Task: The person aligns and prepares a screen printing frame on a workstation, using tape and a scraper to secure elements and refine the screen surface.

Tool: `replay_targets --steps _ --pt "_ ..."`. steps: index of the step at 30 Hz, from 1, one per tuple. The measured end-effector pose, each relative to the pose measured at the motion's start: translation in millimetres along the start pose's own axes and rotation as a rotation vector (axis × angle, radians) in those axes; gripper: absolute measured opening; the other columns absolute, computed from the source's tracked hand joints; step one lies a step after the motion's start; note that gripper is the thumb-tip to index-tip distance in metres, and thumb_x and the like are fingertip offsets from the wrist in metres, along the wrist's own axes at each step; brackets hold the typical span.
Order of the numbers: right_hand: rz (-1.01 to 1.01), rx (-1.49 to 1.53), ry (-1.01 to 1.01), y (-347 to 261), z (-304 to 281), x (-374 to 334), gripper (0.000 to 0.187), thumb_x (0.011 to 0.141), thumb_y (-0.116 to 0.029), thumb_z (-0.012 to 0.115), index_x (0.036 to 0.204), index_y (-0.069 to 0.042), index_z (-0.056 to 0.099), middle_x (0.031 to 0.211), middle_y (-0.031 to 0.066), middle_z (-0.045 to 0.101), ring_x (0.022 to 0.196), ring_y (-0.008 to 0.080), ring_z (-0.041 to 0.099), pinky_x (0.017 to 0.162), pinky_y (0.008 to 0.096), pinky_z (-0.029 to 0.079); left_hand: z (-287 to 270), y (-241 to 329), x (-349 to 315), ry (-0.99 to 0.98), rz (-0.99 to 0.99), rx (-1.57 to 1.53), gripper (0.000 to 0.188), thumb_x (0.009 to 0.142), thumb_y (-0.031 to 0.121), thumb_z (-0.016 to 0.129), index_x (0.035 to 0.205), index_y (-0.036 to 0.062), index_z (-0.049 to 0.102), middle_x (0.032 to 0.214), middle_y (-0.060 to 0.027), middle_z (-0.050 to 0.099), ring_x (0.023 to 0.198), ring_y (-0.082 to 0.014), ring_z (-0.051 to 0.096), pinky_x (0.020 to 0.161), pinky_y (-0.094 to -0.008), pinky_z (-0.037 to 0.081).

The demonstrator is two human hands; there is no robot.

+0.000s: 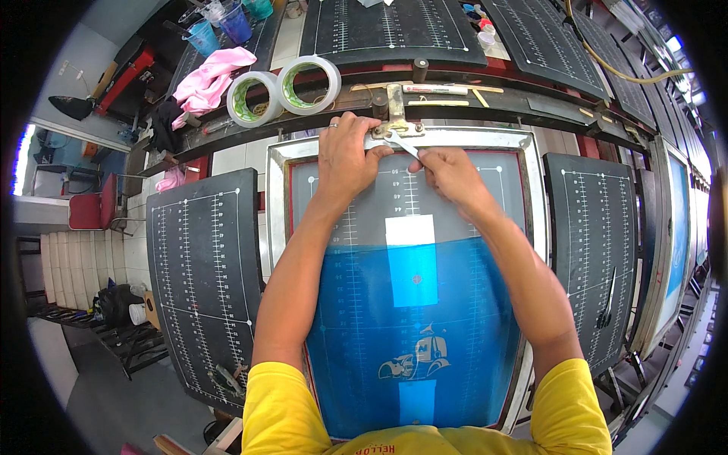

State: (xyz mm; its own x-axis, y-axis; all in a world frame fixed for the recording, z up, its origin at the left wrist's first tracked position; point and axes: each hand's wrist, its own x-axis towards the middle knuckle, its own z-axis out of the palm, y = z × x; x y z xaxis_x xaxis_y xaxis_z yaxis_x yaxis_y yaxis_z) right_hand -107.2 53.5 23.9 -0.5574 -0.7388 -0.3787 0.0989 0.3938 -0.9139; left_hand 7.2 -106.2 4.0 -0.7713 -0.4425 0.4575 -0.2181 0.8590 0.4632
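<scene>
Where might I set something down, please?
The black ruled board left of the silver metal frame has a bare upper half; so does the right black board, above black scissors. It's crowded near the white tape rolls and steel wrench.

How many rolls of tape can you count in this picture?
2: a left roll and a right roll, side by side, beyond the left hand. More may be hidden.

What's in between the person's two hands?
In the head view, a silver wrench lies between the left hand and the right hand, which holds one end, by the metal clamp at the top of the silver frame.
</scene>
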Motion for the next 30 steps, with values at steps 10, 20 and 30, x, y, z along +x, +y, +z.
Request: replay_targets --steps 10,20,30 --pt "0.057 -0.306 -0.089 -52 -23 39 0.028 0.083 -0.027 0.06 0.07 -0.002 0.066 0.047 -0.0042 0.04 0.038 0.0049 0.027 0.038 0.0258 0.016 -2 1 1 -0.008 -0.031 0.003 0.041 0.069 0.019 0.079 0.106 0.0097 0.063 0.094 -0.006 0.056 0.094 -0.0271 0.053 0.081 -0.0399 0.038" --pt "0.075 -0.484 -0.202 -73 -39 66 0.03 0.078 -0.03 0.062 0.062 -0.004 0.065 0.043 -0.0044 0.036 0.037 0.0064 0.026 0.038 0.0279 0.017 -3 6 2 -0.017 -0.039 0.002 0.043 0.069 0.02 0.08 0.107 0.008 0.065 0.094 -0.0075 0.055 0.094 -0.0273 0.052 0.083 -0.0394 0.038" --pt "0.103 0.015 -0.008 -11 1 32 0.03 0.085 -0.027 0.054 0.069 -0.004 0.064 0.051 0.0014 0.048 0.043 0.0122 0.04 0.041 0.0307 0.03 0 4 1 -0.005 -0.039 0.009 0.042 0.068 0.019 0.079 0.106 0.0085 0.064 0.092 -0.0074 0.054 0.093 -0.0277 0.052 0.08 -0.0406 0.038"
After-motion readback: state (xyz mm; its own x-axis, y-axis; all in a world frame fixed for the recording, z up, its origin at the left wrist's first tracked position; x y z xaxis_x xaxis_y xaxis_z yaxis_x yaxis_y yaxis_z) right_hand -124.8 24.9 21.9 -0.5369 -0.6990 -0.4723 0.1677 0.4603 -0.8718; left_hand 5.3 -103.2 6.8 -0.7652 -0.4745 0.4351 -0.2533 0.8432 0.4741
